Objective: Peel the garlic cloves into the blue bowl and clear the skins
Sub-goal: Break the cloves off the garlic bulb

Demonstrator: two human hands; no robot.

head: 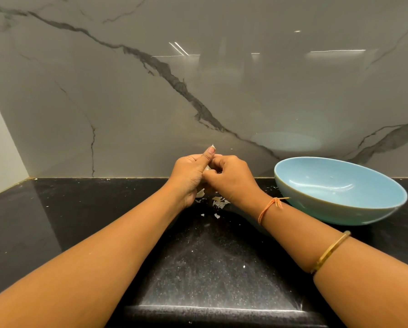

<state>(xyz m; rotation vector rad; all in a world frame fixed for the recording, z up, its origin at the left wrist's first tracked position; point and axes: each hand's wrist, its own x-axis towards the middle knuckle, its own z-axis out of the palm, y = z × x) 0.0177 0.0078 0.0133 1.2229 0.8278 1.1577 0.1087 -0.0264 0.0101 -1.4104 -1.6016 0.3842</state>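
Black speckled counter (pixel 212 268) up front, both forearms stretched over it. The left hand (pixel 190 172) and right hand (pixel 231 178) meet near the marble backsplash, fingers (pixel 210 153) curled tight round what's probably a garlic clove (pixel 207 168), though it's mostly hidden. Loose skins (pixel 218 202) lie on the counter right under the hands. The blue bowl (pixel 328 211) sits just beside the right wrist.

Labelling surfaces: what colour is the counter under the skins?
The counter is glossy black with fine pale speckles, clearest in the head view.
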